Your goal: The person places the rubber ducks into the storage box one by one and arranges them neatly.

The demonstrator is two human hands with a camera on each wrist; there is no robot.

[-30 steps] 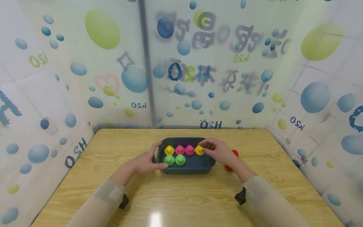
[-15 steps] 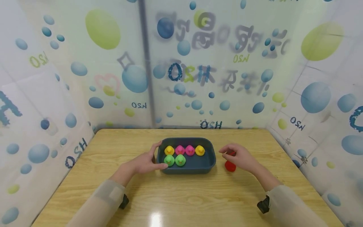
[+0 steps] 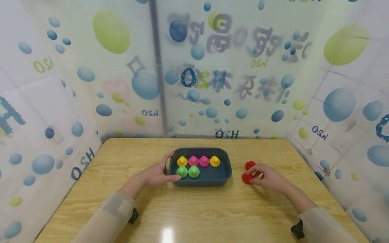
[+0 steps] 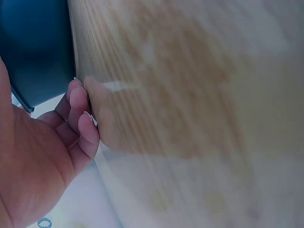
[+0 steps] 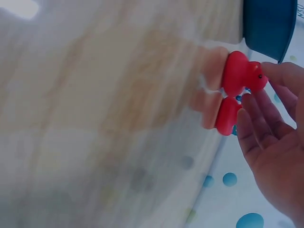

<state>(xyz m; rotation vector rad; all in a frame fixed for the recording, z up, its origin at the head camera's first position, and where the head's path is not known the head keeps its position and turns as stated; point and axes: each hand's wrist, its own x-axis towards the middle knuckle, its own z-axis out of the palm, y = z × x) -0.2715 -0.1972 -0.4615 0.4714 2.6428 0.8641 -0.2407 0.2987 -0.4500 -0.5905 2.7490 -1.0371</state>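
My left hand [image 3: 153,173] grips the left end of a dark blue tray [image 3: 202,183], thumb over the near rim and fingers along the far left corner. Inside stand small rubber ducks in two rows: a yellow duck [image 3: 182,161], two pink ones and another yellow duck [image 3: 215,161] behind, two green ducks [image 3: 193,171] in front at left. To the right of the tray, my right hand [image 3: 269,177] pinches the head of the nearer red duck [image 5: 235,75], which rests on the table. A second red duck [image 3: 250,164] sits just behind it, partly hidden by fingers in the right wrist view.
The wooden table [image 3: 194,216] bears the tray and the two loose red ducks. Patterned translucent curtains [image 3: 127,118] hang behind the table and along both sides. The tray's front right part shows its bare floor.
My right hand has left the yellow duck at the back right of the tray and moved right and toward me to the nearer red duck. The left hand stays on the tray.
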